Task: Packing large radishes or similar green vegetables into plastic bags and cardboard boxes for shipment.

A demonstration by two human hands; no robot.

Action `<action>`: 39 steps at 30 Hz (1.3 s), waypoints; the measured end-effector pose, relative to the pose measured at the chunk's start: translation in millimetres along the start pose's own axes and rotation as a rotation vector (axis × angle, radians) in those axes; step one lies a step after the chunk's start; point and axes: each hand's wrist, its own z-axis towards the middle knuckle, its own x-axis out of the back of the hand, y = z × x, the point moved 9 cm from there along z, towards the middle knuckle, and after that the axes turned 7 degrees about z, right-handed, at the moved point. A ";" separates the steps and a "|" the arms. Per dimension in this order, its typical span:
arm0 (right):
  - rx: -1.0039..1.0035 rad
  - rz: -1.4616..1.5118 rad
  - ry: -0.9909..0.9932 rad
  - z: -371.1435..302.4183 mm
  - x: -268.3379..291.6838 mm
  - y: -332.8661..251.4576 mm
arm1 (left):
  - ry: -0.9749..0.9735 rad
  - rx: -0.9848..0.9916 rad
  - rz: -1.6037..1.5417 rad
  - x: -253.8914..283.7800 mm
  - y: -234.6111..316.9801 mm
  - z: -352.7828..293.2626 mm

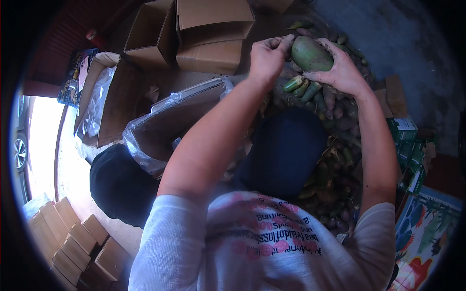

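My right hand (342,72) grips a large green oval vegetable (311,54), radish-like in look, from its right side, the thumb below and fingers above. My left hand (270,56) is at the vegetable's left end, with its thumb and fingers pinched together. Whatever lies in that pinch is too small to make out, and I cannot tell whether the fingertips touch the vegetable. Just under my hands is a heap of green and purplish vegetables (335,109), some long with cut ends. My knee hides part of the heap.
A carton with a clear plastic liner (170,114) stands open left of the heap. Farther left is another lined carton (104,104). Brown boxes (213,29) stand at the back. Flat cartons (73,242) lie lower left; green boxes (407,150) are stacked at right.
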 end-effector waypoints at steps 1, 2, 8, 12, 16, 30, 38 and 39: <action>0.037 -0.054 0.034 0.7 1.7 -0.4 | 0.000 0.002 -0.001 0.2 2.8 1.3; 0.075 -0.107 0.067 1.4 3.2 -1.7 | 0.010 0.012 0.032 1.8 4.5 2.0; 0.137 0.084 -0.011 14.2 -7.1 -2.8 | -0.027 -0.154 0.610 78.3 53.5 31.3; -0.011 -0.957 0.047 12.6 3.0 -9.2 | 0.112 -0.125 2.059 186.1 114.6 -4.2; 0.211 -0.139 -0.044 9.8 -26.8 -68.5 | -0.410 0.092 1.850 240.8 110.9 -47.1; 0.275 -0.911 -1.018 10.2 -366.4 -176.7 | -0.362 0.120 1.815 225.8 62.9 -268.2; 0.207 -0.647 -1.030 22.6 -487.5 -107.8 | -0.391 0.037 1.744 242.6 41.0 -283.0; 0.201 -0.644 -1.030 22.0 -499.7 -94.9 | -0.396 0.017 1.733 244.1 40.9 -284.2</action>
